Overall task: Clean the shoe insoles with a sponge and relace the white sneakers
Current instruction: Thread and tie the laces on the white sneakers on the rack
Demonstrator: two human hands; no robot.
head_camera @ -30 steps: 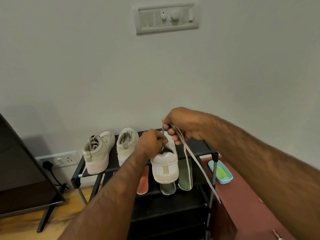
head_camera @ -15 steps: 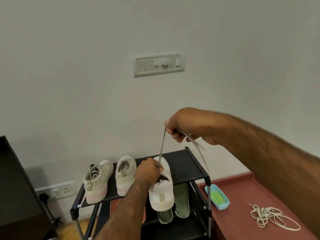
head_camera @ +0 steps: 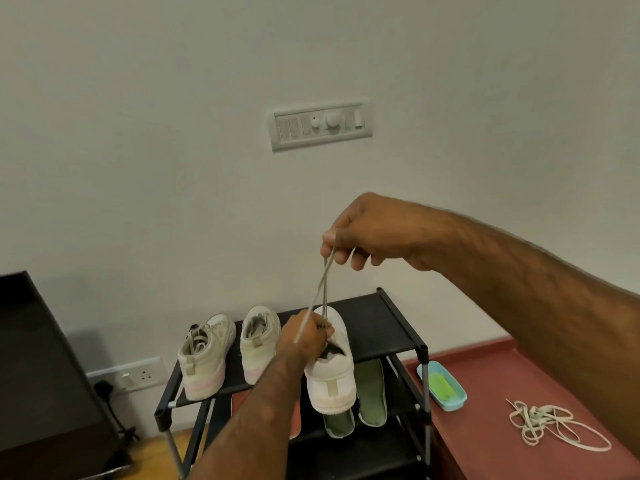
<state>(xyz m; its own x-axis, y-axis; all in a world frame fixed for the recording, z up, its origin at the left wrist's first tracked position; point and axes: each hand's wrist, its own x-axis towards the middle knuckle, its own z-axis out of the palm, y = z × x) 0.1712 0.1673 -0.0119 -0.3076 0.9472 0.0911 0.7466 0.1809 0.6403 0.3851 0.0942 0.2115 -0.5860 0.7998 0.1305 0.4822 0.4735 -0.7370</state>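
A plain pale wall (head_camera: 173, 133) fills the upper scene; it carries a switch panel (head_camera: 321, 124) high up and a socket plate (head_camera: 133, 375) low at the left, with a black plug (head_camera: 104, 389) beside it. A dark cabinet (head_camera: 41, 368) stands at the left edge. A red ledge (head_camera: 485, 427) lies at the right.

A black shoe rack (head_camera: 381, 323) stands against the wall at centre. On its top shelf, at the left, two cream sneakers (head_camera: 207, 358) sit side by side, heels toward the camera. Two green insoles (head_camera: 372, 389) lie on the lower shelf, partly hidden by the held shoe.

The left hand (head_camera: 304, 336) grips a white sneaker (head_camera: 330, 375) at its tongue area, fingers closed around the upper, over the near right part of the rack. The right hand (head_camera: 367, 233) is raised above and right of the sneaker, pinching a lace (head_camera: 323, 289) between thumb and fingers. The lace runs taut down to the sneaker, both strands close together.

On the ledge, a blue tray (head_camera: 446, 401) holds a green sponge (head_camera: 440, 386). A loose lace pile (head_camera: 550, 427) lies further right, well apart from the tray.

No legible writing or brand marks.
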